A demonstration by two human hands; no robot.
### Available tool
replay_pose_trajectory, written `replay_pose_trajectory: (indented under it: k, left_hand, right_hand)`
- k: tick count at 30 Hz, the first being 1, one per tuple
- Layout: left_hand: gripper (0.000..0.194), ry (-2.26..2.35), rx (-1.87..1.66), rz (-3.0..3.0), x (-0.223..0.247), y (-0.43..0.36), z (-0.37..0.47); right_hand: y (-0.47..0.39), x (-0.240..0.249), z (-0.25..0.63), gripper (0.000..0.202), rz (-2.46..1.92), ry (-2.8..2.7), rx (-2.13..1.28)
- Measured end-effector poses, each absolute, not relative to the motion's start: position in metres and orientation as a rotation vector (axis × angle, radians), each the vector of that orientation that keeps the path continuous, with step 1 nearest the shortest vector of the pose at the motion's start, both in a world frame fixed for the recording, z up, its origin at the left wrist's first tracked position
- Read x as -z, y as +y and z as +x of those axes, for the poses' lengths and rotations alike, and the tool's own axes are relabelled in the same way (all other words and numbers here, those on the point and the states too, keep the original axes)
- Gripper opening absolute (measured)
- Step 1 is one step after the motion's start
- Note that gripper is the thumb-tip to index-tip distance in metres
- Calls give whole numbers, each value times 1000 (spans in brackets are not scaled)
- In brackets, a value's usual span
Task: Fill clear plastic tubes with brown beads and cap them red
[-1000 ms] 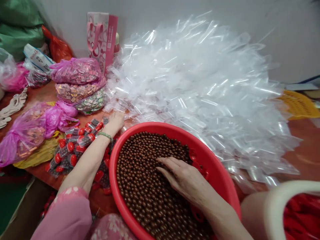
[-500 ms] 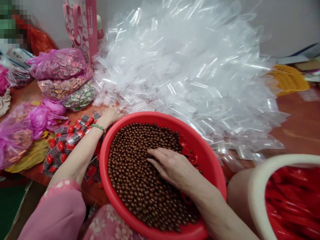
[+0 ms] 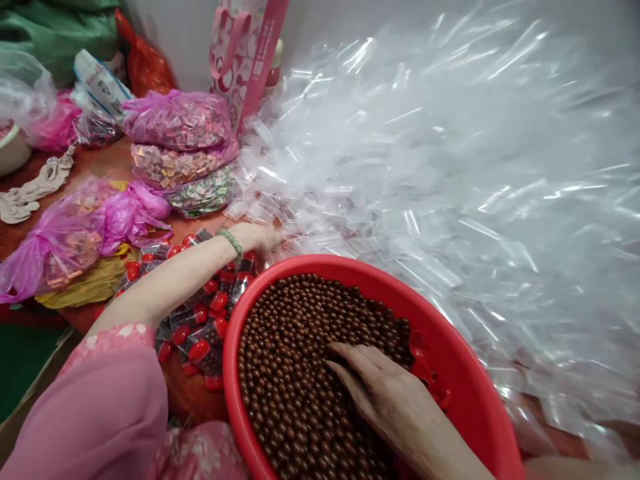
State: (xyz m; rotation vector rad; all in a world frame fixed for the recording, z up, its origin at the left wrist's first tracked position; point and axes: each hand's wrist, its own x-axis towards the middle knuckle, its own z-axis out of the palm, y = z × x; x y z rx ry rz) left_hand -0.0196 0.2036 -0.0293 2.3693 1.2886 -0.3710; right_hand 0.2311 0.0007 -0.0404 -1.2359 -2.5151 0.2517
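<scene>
My left hand point(image 3: 263, 239) reaches past the far left rim of a red basin point(image 3: 234, 333), at the near edge of a big heap of clear plastic sleeves point(image 3: 425, 153). Its fingers are blurred, so what they touch is unclear. Brown glossy balls point(image 3: 300, 347) fill much of the basin. On top of them rests my right hand point(image 3: 380, 387), thumb and fingers apart, with nothing seen between them. Red plastic pieces point(image 3: 423, 367) lie inside the basin on the right. Under my left forearm are small clear packs with red caps point(image 3: 200, 350).
Pink bags of small wrapped pieces point(image 3: 183, 123) are stacked at the back left, beside a pink patterned bag point(image 3: 240, 60). Another pink bag point(image 3: 73, 230) lies on yellow plastic point(image 3: 95, 283). A pale glove point(image 3: 37, 187) is at the far left.
The view has swung to the right-hand side of the frame, bringing more of the left side in. My left hand has moved slightly along the sleeves' edge; my right hand stays on the balls.
</scene>
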Motion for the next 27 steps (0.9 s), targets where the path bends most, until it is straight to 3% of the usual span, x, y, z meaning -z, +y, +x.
replay_pose_trajectory:
  k: [8,18,27]
  left_hand:
    - [59,1186,323,2547,54,189,-15]
    - [92,1168,300,2385,40,192,-13]
    - [82,1064,154,2432,58,198,-20]
  right_hand:
    - [0,43,231,24,-1302,-2545,-264]
    - [0,43,230,25,-1329,-2552,-297]
    - [0,42,229,24,-1316,-2561,-266]
